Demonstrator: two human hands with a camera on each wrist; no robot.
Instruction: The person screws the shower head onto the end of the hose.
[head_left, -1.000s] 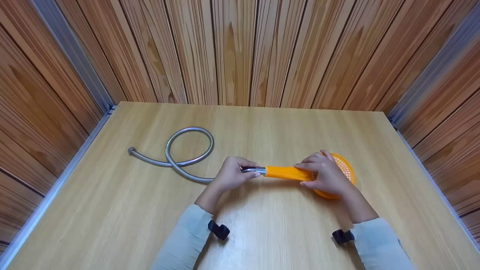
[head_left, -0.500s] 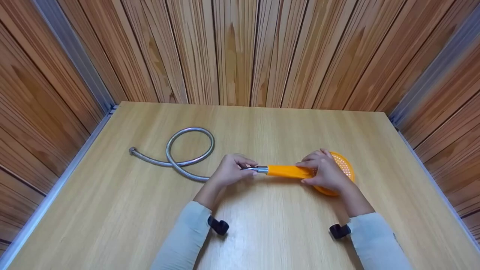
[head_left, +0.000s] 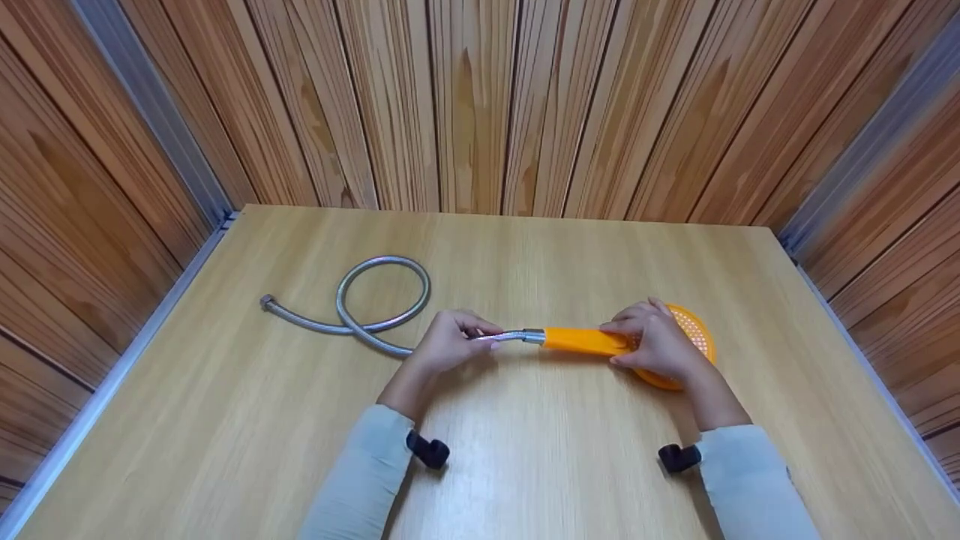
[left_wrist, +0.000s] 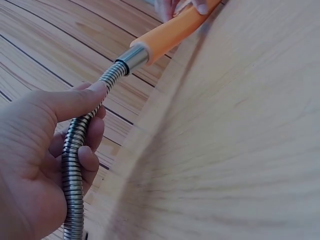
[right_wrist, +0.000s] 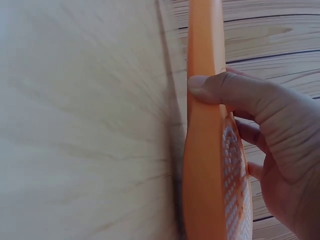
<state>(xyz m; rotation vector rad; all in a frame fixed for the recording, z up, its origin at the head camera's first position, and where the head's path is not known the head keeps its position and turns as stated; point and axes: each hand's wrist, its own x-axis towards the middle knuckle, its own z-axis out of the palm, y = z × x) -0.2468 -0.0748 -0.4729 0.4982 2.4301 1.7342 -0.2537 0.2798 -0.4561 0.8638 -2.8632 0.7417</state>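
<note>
An orange shower head (head_left: 577, 340) with a perforated round face is joined by a metal collar (left_wrist: 134, 59) to a silver flexible shower hose (head_left: 517, 335). My left hand (head_left: 448, 343) grips the hose a short way from the collar; in the left wrist view the thumb and curled fingers wrap its ribbed metal. At the neck between handle and round face, my right hand (head_left: 654, 337) holds the shower head. The right wrist view shows the thumb on one side of the orange body (right_wrist: 205, 150), the other fingers by the perforated face (right_wrist: 235, 175).
The rest of the hose lies in a loop (head_left: 384, 259) on the wooden table (head_left: 525, 465), its free end carrying a hex nut (head_left: 267, 301) at the left. Wood-panelled walls (head_left: 472, 105) stand behind and on both sides.
My left hand has slid left along the hose, away from the shower head, so the collar and a stretch of hose now show. The right hand keeps its hold, shifting slightly.
</note>
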